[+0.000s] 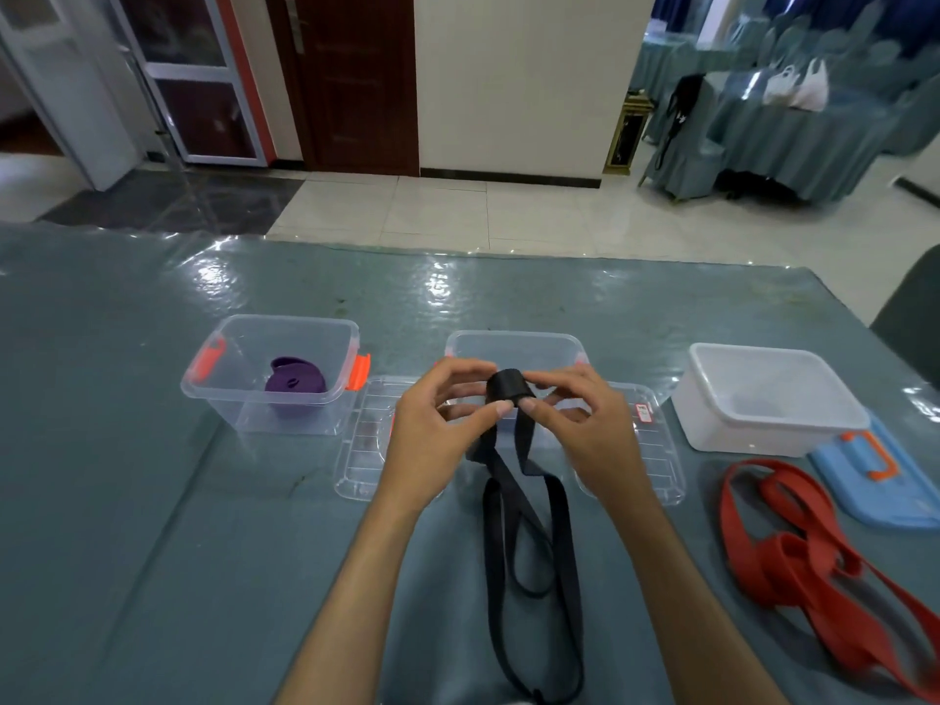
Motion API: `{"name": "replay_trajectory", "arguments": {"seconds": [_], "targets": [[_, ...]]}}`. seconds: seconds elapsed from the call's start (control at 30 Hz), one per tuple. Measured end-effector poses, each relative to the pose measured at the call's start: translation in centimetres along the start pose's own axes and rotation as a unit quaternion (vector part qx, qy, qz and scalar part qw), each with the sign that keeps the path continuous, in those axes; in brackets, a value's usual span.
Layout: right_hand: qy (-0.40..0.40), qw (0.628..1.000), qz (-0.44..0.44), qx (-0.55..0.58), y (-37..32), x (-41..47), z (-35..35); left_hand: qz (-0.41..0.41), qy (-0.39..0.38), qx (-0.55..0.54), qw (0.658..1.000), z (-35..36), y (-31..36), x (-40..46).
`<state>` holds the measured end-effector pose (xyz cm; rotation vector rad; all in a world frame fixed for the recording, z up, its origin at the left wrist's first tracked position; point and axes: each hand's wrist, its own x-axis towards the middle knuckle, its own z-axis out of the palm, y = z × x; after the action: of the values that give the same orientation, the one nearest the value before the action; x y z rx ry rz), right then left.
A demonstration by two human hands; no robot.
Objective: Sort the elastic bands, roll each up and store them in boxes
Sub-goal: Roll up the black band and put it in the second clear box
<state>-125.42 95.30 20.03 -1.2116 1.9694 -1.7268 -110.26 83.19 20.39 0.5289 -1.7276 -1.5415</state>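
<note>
A black elastic band (pixel 524 531) trails in loops down the table toward me, and its upper end is wound into a small roll (pixel 506 386). My left hand (pixel 437 424) and my right hand (pixel 580 424) both pinch that roll, held above the middle clear box (pixel 513 343). A rolled purple band (pixel 295 384) lies inside the left clear box (pixel 229 358) with orange latches. The white box (pixel 773 399) on the right holds nothing. A red band (pixel 793 552) lies loose in front of it.
Two clear lids (pixel 363 450) lie flat in front of the middle box, partly under my hands. A blue lid (pixel 875 475) with an orange handle lies right of the red band. A dark chair back (pixel 915 307) stands at the table's right edge.
</note>
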Motion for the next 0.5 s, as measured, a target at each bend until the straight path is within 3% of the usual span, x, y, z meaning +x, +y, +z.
{"name": "replay_trajectory", "arguments": {"seconds": [0.23, 0.5], "targets": [[-0.037, 0.988, 0.096, 0.113, -0.2, 1.1, 0.2, -0.004, 0.025, 0.021, 0.999, 1.8, -1.2, 1.0], [0.026, 0.993, 0.092, 0.065, -0.3, 3.6, 0.2, 0.055, 0.016, 0.083, 0.995, 3.1, -2.5, 2.8]]}}
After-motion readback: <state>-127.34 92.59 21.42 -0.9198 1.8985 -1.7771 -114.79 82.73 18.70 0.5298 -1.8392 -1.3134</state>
